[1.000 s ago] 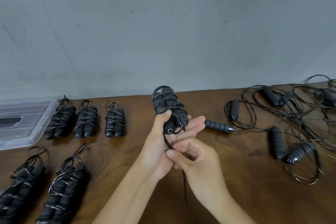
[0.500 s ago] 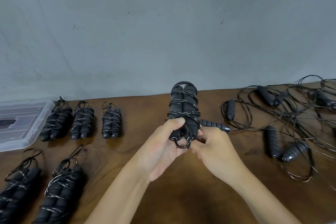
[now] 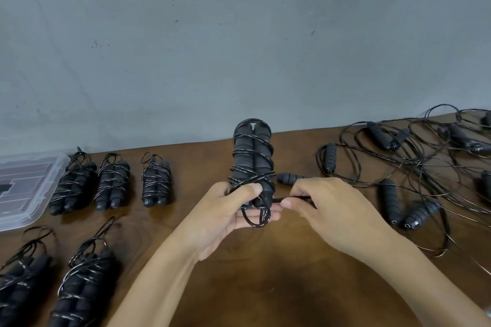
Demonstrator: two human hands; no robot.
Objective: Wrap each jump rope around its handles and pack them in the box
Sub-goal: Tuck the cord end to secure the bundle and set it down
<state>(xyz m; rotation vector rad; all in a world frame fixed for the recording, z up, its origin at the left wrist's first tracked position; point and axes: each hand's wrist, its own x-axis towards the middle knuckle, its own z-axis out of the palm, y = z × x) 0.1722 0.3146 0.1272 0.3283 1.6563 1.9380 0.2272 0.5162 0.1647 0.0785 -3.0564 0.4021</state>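
Observation:
A jump rope bundle (image 3: pixel 252 159), two black foam handles side by side with black cord wound round them, stands upright above the brown table (image 3: pixel 265 287). My left hand (image 3: pixel 228 218) grips its lower end, thumb pressed across the cord. My right hand (image 3: pixel 332 210) pinches the loose end of the cord (image 3: pixel 279 199), which runs out sideways from the bundle's bottom. A small loop of cord hangs below my left fingers. The clear plastic box (image 3: pixel 29 188) lies at the far left edge.
Three wrapped bundles (image 3: pixel 111 180) lie in a row beside the box, two more (image 3: pixel 79 281) at the near left. A tangle of unwrapped ropes and handles (image 3: pixel 414 178) covers the right side. A grey wall rises behind the table.
The bundle has been turned upright. My right hand moved from below the bundle to its right side and now draws the cord end out sideways.

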